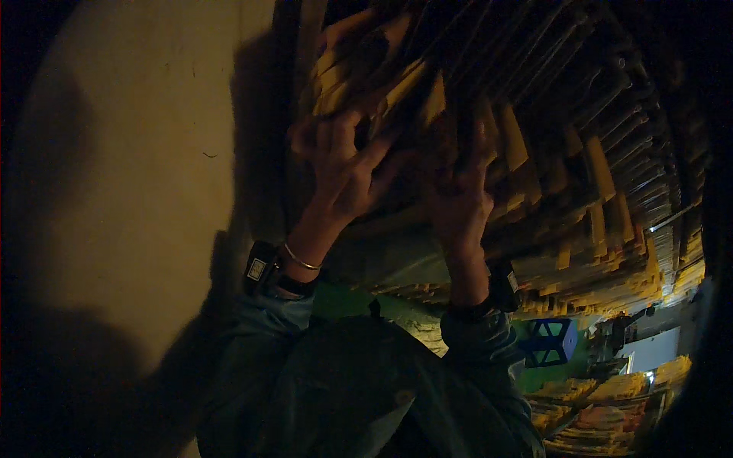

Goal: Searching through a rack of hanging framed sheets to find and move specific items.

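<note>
Both my hands are raised among rows of hanging yellow-orange strips (515, 137), whose exact kind I cannot make out in the dim light. My left hand (343, 164) is beside the strips at the upper middle, its thumb and bent fingers apart, with nothing visible held in it. To its right, my right hand (460, 202) reaches up into the strips. One of its fingers points upward and the others look bent, but shadow and motion blur hide their tips. Whether that hand grips a strip cannot be made out.
A pale, flat wall-like surface (153, 175) fills the left side. Thin dark rods (534, 46) run in rows above the strips. At the lower right are a blue plastic stool (561, 342) on a green floor and more piled yellow-orange pieces (603, 420).
</note>
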